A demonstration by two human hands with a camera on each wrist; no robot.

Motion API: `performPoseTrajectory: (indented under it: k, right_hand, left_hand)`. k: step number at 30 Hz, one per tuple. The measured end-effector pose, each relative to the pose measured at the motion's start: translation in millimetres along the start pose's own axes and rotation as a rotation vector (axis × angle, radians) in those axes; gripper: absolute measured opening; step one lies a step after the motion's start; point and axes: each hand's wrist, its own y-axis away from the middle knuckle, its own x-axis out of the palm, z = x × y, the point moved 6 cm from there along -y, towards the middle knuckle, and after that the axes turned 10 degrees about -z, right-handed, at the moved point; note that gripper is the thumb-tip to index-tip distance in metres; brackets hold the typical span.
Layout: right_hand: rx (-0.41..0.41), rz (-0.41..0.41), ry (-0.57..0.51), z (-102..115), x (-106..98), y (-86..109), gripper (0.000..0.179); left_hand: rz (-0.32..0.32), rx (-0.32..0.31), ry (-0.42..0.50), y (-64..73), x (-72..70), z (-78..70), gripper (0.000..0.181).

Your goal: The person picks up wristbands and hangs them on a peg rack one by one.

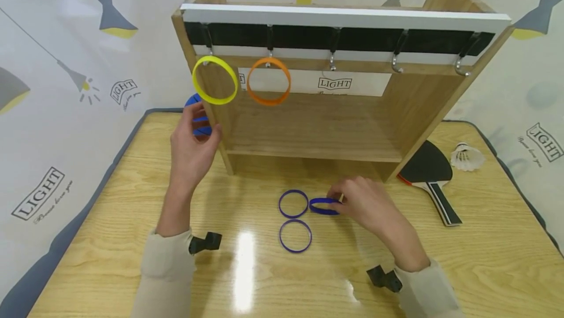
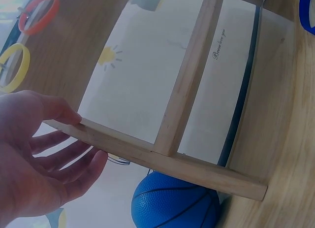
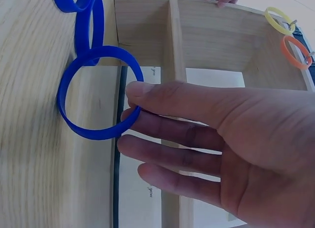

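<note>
My right hand (image 1: 367, 205) pinches a blue wristband (image 3: 93, 134) between thumb and fingertips, tilted up off the tabletop in the right wrist view. Two more blue bands, a far one (image 1: 279, 204) and a near one (image 1: 280, 236), lie flat to its left in the head view. My left hand (image 1: 191, 149) holds the left side panel of a wooden shelf unit (image 1: 317, 127), thumb on one face and fingers on the other. Above that hand, a yellow wristband (image 1: 216, 102) hangs on the leftmost hook, and an orange wristband (image 1: 269, 103) on the second.
Three more metal hooks (image 1: 333, 63) continue rightward along the shelf's black and white top strip. A blue ball with basketball lines (image 2: 172, 203) sits beside the left panel. At the right lie a black table tennis paddle (image 1: 429, 166) and a white shuttlecock (image 1: 467, 157).
</note>
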Motion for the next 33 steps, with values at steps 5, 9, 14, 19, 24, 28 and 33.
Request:
performPoseTrajectory:
  k: [5,9,14,19,24,28,33]
  right_hand:
    - [-0.016,-0.025,-0.025,4.1,-7.2,0.4,0.008]
    - [-0.046,-0.082,-0.069,8.4,-17.4,1.1,0.011]
    - [-0.072,-0.21,-0.246,14.1,-38.4,3.2,0.014]
    - [-0.043,-0.402,-0.649,21.2,-68.4,4.5,0.02]
    - [-0.016,-0.63,-1.144,32.0,-100.5,-5.1,0.022]
    - [-0.034,-0.757,-1.414,36.2,-119.0,-21.0,0.024]
    - [0.018,-0.786,-1.574,32.2,-119.5,-41.4,0.03]
  left_hand:
    - [-0.005,0.006,0.006,-1.8,0.4,11.1,0.043]
    - [-0.009,0.007,0.001,-1.1,-1.2,12.2,0.042]
    - [-0.01,0.007,-0.005,-1.7,-1.2,12.8,0.043]
    - [-0.009,0.009,0.012,-2.9,2.2,11.4,0.045]
    - [-0.012,-0.001,0.005,-2.9,3.0,10.6,0.046]
    - [-0.011,-0.004,0.001,-2.4,2.6,10.7,0.046]
    - [-0.012,-0.007,0.012,-2.9,2.9,10.8,0.046]
